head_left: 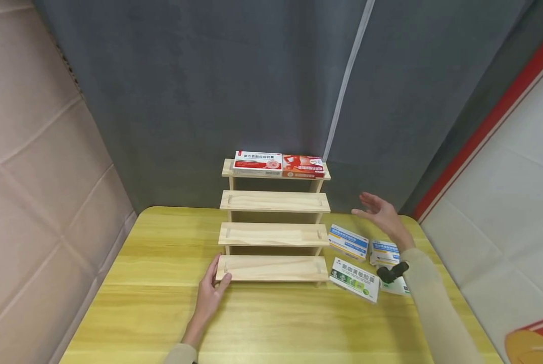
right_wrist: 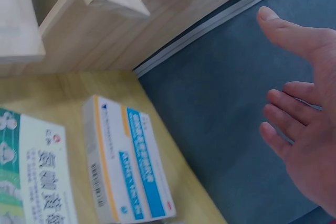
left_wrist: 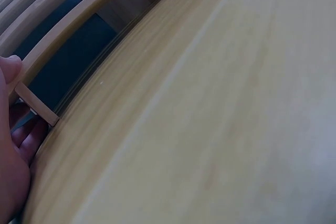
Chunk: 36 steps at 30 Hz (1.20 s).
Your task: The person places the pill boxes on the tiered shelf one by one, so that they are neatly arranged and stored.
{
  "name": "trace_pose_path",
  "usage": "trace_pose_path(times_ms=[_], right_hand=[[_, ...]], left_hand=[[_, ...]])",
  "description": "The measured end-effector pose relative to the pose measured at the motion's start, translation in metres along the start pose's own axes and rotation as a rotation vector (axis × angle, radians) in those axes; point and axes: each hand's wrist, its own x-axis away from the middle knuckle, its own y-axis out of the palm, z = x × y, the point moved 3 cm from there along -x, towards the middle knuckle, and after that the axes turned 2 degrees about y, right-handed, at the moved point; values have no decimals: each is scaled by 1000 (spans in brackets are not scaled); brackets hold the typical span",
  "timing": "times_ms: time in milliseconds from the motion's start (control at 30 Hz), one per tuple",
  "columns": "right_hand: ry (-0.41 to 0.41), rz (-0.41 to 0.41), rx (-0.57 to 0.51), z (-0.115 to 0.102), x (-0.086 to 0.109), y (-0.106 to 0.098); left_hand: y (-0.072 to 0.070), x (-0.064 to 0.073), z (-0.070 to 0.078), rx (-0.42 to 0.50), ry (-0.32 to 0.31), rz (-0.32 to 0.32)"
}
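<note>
A stepped wooden rack (head_left: 273, 235) with tiered shelves stands on the table. My left hand (head_left: 209, 293) grips the left end of its lowest shelf, thumb on the board's front edge; in the left wrist view the other fingers curl in beside the side support (left_wrist: 38, 104). To the rack's right, my right hand (head_left: 382, 215) hovers above the medicine boxes, thumb spread from its fingers and nothing in it. Nearest below are a blue-and-white medicine box (head_left: 348, 242) and a second blue-and-white box (head_left: 385, 253). A green-and-white medicine box (head_left: 354, 279) lies closer to me.
On the top shelf sit a white-and-red medicine box (head_left: 257, 163) and a red medicine box (head_left: 303, 167), side by side. Another green-and-white box (head_left: 396, 287) is partly hidden by my right wrist. A grey curtain (head_left: 198, 101) hangs behind the wooden table (head_left: 162, 263).
</note>
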Motion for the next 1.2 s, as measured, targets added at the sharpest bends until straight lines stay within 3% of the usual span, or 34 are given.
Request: trace_pose_path(times_ms=[467,933,1200], right_hand=[[52,-26,41,36,21,7],[143,-150,85,61,24,19],[136,-149,162,79,24,26]], left_hand=[[-1,1,2,-1,7,-5],[1,0,-1,12,19,3],[1,0,-2,14,15,-5]])
